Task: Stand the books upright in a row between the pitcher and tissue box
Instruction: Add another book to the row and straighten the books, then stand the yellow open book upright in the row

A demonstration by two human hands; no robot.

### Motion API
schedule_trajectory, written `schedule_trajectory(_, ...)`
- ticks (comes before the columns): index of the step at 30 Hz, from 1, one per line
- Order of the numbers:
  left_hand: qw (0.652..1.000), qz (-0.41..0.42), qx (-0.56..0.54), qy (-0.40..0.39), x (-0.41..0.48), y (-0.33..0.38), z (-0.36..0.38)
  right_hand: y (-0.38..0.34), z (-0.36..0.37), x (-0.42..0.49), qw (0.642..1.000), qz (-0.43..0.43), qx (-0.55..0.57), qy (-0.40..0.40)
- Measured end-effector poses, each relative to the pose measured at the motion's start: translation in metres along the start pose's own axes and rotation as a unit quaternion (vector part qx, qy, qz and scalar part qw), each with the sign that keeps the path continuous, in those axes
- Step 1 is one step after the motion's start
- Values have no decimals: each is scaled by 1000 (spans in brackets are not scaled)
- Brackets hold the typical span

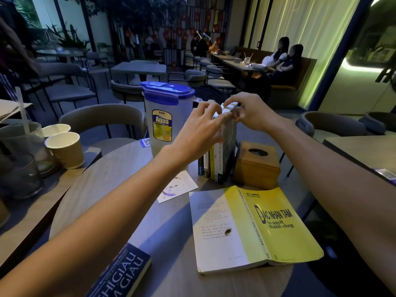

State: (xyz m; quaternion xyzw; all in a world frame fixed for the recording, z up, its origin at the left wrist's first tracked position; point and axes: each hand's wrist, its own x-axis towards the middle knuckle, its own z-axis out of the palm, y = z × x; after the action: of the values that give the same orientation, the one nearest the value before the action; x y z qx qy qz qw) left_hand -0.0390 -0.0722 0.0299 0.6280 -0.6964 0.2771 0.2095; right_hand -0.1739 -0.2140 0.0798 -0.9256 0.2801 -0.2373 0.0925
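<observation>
Several books (220,159) stand upright in a row between the clear pitcher with a blue lid (166,118) and the wooden tissue box (257,166). My left hand (201,125) and my right hand (250,112) both rest their fingers on the top edges of the standing books. A yellow book (255,228) lies open, cover up, on the round table (120,181) in front of the row. A dark blue book (122,273) lies flat at the near edge under my left forearm.
A white card (177,187) lies left of the row, and a blue QR card (145,142) beside the pitcher. Paper cups (64,148) and glasses (19,168) stand on the left table. Chairs ring the table; people sit at far tables.
</observation>
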Motion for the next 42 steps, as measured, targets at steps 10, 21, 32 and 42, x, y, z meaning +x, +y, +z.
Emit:
schedule_trajectory(10,996,12,-88,26,-37,6,-15,-32,-7,-58,996,-38,67,51)
schedule_trajectory(21,976,15,-129,-174,-108,50,32,-38,45,-138,980,35,-78,-179)
schedule_trajectory(32,937,-88,-175,-289,-112,56,57,-13,82,-156,966,142,-49,-209)
schedule_trajectory(42,910,-81,-248,-321,-109,56,46,-20,83,-153,978,124,0,-166)
